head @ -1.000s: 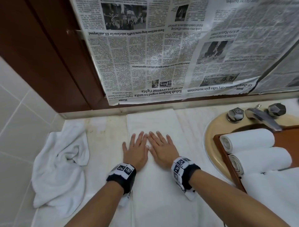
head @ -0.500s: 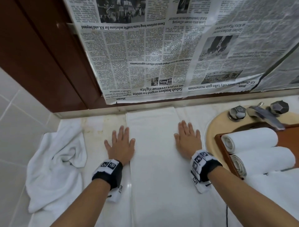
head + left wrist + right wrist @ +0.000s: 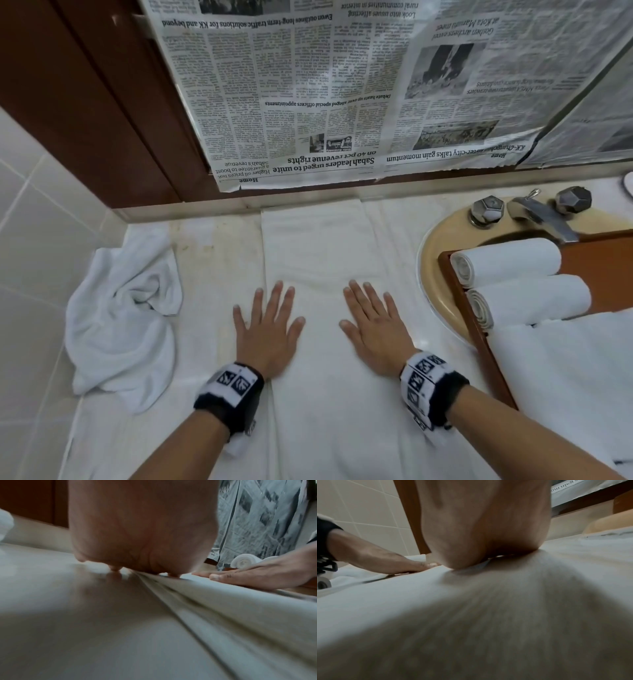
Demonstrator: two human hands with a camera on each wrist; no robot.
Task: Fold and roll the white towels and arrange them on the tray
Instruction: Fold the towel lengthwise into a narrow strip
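Note:
A long white towel (image 3: pixel 318 246) lies folded into a strip on the marble counter, running from the back wall toward me. My left hand (image 3: pixel 267 329) presses flat on its left edge, fingers spread. My right hand (image 3: pixel 373 325) lies flat on its right part, fingers straight. The left wrist view shows the towel's layered left edge (image 3: pixel 197 601) under my left palm (image 3: pixel 142 534) and my right hand (image 3: pixel 248 577) beyond. Two rolled white towels (image 3: pixel 507 262) (image 3: pixel 531 299) lie on the brown wooden tray (image 3: pixel 455 287) at the right.
A crumpled white towel (image 3: pixel 123 315) sits at the left by the tiled wall. The tray rests over a beige sink (image 3: pixel 435 260) with a metal tap (image 3: pixel 541 216). More white cloth (image 3: pixel 561 377) covers the tray's near part. Newspaper (image 3: pixel 342 85) hangs on the back wall.
Both hands slid apart from the towel's middle to its edges, then came back toward me along the towel, staying flat. The camera view tilted down a little.

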